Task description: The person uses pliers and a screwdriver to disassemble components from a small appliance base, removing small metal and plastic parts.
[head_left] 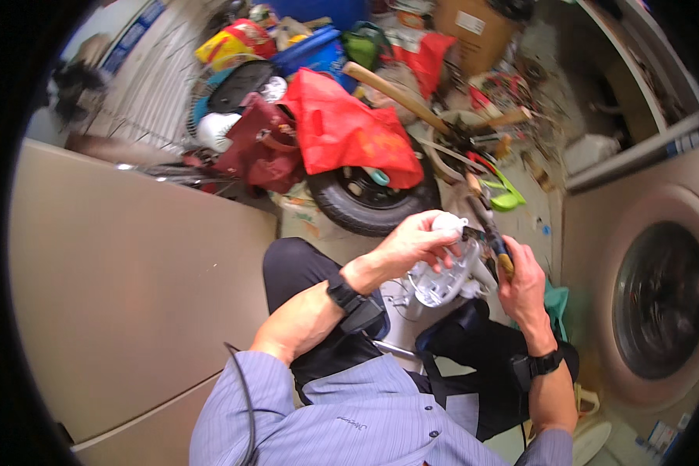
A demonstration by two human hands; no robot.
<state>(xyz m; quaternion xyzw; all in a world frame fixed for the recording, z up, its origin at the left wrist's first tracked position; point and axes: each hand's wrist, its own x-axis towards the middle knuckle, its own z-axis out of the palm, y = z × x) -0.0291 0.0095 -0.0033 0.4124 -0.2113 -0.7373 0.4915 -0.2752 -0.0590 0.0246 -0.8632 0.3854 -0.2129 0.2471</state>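
Observation:
My left hand pinches a small white rounded piece between thumb and fingers, in front of my knees. Close to its right, my right hand is wrapped around a long dark tool with a yellowish handle end. The tool slants up and to the left; its exact kind is unclear. A small dark part shows between the white piece and the tool, but I cannot tell whether they touch. Below both hands, a pale grey-white plastic housing with an open, ribbed inside sits between my feet, partly hidden by my left fingers.
A black tyre lies ahead under a red bag. Behind it are a blue tub, a cardboard box and a wooden handle. A front-loading washing machine stands right, a large beige panel left.

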